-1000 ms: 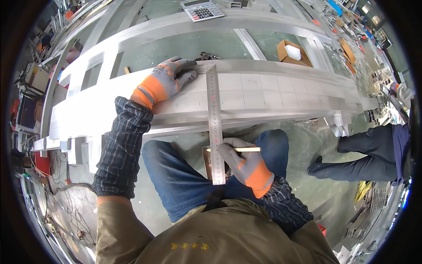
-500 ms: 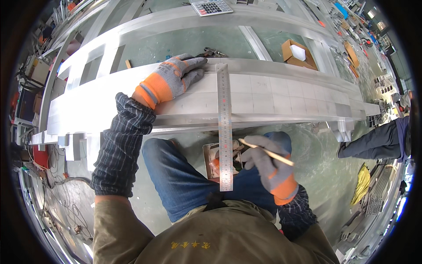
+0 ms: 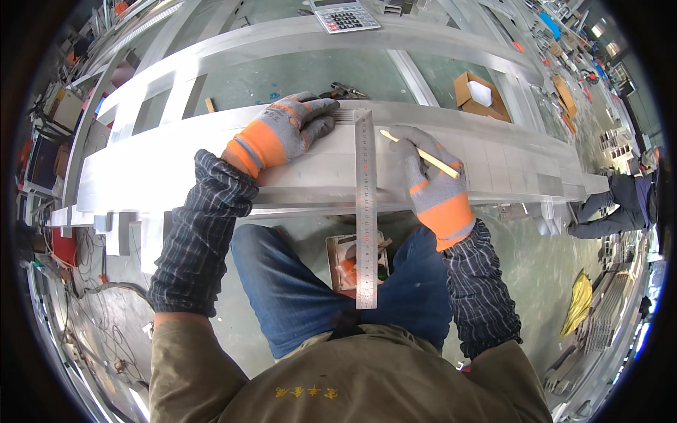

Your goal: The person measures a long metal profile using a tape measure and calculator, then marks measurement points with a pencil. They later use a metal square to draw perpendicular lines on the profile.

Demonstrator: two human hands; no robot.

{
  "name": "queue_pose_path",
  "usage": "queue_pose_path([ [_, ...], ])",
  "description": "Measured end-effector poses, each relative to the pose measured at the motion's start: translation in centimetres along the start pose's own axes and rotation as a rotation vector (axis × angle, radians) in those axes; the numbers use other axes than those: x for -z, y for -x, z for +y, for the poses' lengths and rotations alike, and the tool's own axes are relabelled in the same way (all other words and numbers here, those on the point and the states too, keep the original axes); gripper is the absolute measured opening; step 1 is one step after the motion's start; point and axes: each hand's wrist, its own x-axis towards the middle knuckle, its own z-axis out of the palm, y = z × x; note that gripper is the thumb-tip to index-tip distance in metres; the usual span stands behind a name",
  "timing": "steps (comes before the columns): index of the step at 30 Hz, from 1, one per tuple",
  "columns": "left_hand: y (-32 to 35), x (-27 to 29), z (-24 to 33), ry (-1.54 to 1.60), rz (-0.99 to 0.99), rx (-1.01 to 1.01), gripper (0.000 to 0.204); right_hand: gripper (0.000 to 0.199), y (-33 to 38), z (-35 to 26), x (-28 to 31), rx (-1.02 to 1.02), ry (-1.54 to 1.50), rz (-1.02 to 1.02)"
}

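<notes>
Pencil point(image 3: 420, 153) is pinched in the right hand point(image 3: 430, 185) beside the steel ruler point(image 3: 366, 204), which lies across the aluminium beam point(image 3: 176, 158). The ruler is pressed flat by the left hand point(image 3: 285, 130); if that pressure eases, it could be skewed and the mark misplaced.

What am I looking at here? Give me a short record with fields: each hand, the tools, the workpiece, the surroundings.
left hand: gloved left hand pressed flat on the metal beam, beside the top of the ruler
right hand: gloved right hand holds a pencil, tip by the ruler's edge
ruler: steel ruler lies across the beam, its lower end over the lap
workpiece: long pale metal beam, running left to right
surroundings: calculator on a farther beam; open cardboard box on the floor; another person at right
</notes>
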Motion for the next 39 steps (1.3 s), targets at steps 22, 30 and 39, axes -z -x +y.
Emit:
queue_pose_path([
  [22,0.6,1.0,1.0,0.008,0.032,-0.062,0.033,0.034,1.4,-0.8,0.1,0.142,0.569,-0.157],
  [30,0.7,0.9,1.0,0.019,0.056,-0.069,0.032,0.02,1.9,-7.6,3.2,-0.214,0.429,-0.491],
  [39,0.2,0.5,1.0,0.042,0.014,-0.036,0.032,0.034,7.0,-4.3,6.1,0.192,0.358,-0.085],
])
